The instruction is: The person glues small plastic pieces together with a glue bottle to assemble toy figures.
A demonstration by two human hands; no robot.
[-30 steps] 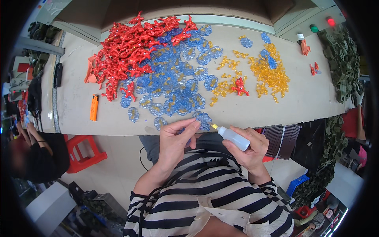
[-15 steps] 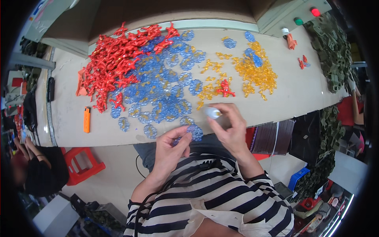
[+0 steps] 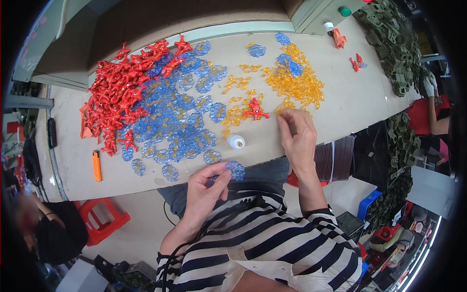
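1. A blue disc (image 3: 236,170) is pinched between thumb and fingers of the left hand (image 3: 206,192), just off the near table (image 3: 340,109) edge, above the lap.
2. The right hand (image 3: 296,134) is stretched over the table, fingers curled at the near edge of the yellow pile (image 3: 296,85); a small yellow piece seems to be nipped at the fingertips, but it is too small to be told for sure.
3. A white bottle (image 3: 236,141) is stood on the table between the two hands, just beyond the disc.
4. A red figure (image 3: 255,109) is laid left of the right hand, among scattered yellow bits.
5. The blue heap (image 3: 180,121) is spread beyond the left hand, and the red heap (image 3: 121,92) is piled at its far left side.
6. An orange lighter (image 3: 97,165) is laid near the left table edge, well apart from both hands.
7. The disc's underside is hidden by the fingers; green parts (image 3: 394,48) at the right rim are bent and blurred.
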